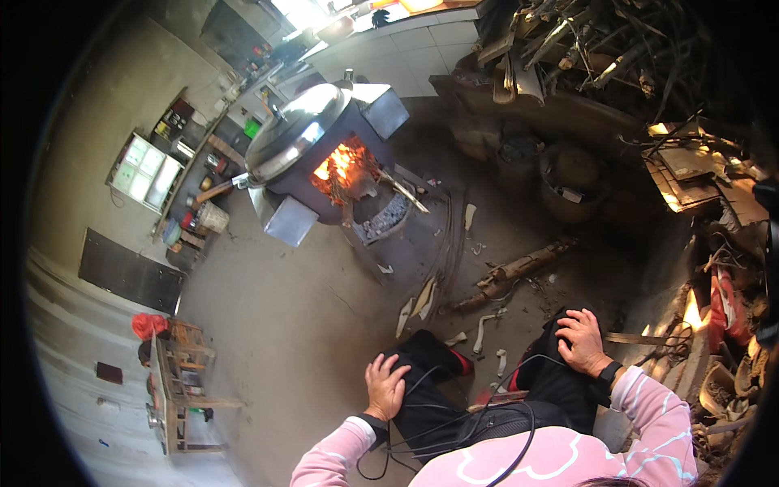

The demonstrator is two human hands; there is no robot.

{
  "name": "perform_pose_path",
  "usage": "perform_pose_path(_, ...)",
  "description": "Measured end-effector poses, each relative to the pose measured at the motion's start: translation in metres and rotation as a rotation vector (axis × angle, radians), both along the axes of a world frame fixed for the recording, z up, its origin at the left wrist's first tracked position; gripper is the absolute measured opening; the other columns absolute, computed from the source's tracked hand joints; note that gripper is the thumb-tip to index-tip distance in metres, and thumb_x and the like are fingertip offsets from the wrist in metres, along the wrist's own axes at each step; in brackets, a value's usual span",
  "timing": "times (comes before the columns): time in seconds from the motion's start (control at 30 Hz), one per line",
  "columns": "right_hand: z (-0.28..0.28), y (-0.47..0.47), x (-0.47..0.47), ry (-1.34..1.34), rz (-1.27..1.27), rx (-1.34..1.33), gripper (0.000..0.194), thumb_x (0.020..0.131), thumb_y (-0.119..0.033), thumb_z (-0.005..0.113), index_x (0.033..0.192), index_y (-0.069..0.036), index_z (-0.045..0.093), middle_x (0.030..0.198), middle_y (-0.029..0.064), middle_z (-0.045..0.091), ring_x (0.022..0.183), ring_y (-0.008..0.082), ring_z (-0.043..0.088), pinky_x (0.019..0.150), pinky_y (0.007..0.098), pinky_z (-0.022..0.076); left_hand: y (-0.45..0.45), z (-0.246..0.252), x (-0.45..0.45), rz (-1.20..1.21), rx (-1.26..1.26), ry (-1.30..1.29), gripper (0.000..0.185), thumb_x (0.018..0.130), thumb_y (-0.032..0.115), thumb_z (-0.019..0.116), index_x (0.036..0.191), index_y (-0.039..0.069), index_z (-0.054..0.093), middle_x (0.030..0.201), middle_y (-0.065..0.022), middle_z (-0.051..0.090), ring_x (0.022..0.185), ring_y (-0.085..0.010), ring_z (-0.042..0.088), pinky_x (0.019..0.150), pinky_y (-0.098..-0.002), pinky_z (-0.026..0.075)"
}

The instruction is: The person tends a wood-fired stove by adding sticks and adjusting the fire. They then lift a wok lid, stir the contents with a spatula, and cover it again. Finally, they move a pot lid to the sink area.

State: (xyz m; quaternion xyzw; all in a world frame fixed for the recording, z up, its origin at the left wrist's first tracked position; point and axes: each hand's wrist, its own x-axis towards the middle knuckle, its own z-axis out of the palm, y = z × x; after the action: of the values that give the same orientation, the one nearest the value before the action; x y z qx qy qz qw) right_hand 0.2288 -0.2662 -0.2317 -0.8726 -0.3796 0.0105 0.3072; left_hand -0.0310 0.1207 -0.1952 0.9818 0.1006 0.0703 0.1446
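My left hand (385,385) rests on my left knee in black trousers, fingers a little apart, holding nothing. On my right knee lies my right hand (581,342), fingers spread and empty. Both wrists wear dark bands, and black cables (420,406) run across my lap. Ahead stands a round metal stove (289,198) with a fire (344,167) burning in its opening. A large lidded pot (298,134) sits on top. One stick (405,192) pokes out of the opening above grey ash (386,218).
Logs (517,271) and bark strips (420,301) lie on the floor between me and the stove. Branches (602,55) are heaped at the upper right, with flattened cardboard (688,164) below them. A wooden table (161,389) stands at the lower left, a tiled counter (420,45) behind the stove.
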Motion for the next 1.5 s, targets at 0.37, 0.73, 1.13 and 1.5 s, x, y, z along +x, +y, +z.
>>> perform_pose_path(0.37,-0.003,0.002,0.003,-0.019,-0.009,0.038,0.012,0.069,-0.015,0.063,0.077,-0.008,0.070,0.100,0.0063,0.067,0.114,0.0278,0.053,0.106,0.0496,0.0300,0.004,-0.008,-0.007,0.002,0.039,-0.018,0.034,0.084,0.022,0.050,0.114,0.018,0.064,0.135,-0.0095,0.049,0.131,-0.0359,0.034,0.108,-0.0547,0.022)
perform_pose_path(0.73,-0.005,0.007,0.002,-0.047,0.007,0.027,0.009,0.069,-0.014,0.063,0.075,-0.010,0.069,0.100,0.0051,0.067,0.113,0.0274,0.053,0.106,0.0509,0.0304,0.003,-0.006,-0.001,-0.027,0.035,-0.045,0.033,0.082,0.021,0.053,0.113,0.020,0.064,0.134,-0.0065,0.050,0.131,-0.0341,0.034,0.107,-0.0555,0.021)
perform_pose_path(1.13,0.042,0.046,0.016,0.339,0.019,0.298,0.016,0.078,-0.015,0.063,0.088,-0.003,0.069,0.101,0.0110,0.068,0.096,0.0272,0.063,0.089,0.0391,0.0475,0.003,0.045,0.046,-0.104,-0.253,0.285,0.028,0.084,0.023,0.059,0.110,0.014,0.064,0.120,-0.0067,0.060,0.122,-0.0295,0.047,0.101,-0.0508,0.033)
perform_pose_path(1.5,0.334,0.094,-0.075,0.926,1.044,1.146,0.017,0.091,-0.007,0.057,0.094,0.005,0.068,0.079,0.0162,0.063,0.064,0.0189,0.054,0.053,0.0282,0.0415,-0.135,0.308,0.072,-0.975,-1.325,-0.588,0.018,0.088,0.016,0.061,0.097,0.001,0.064,0.078,-0.0113,0.063,0.074,-0.0217,0.057,0.071,-0.0334,0.046)
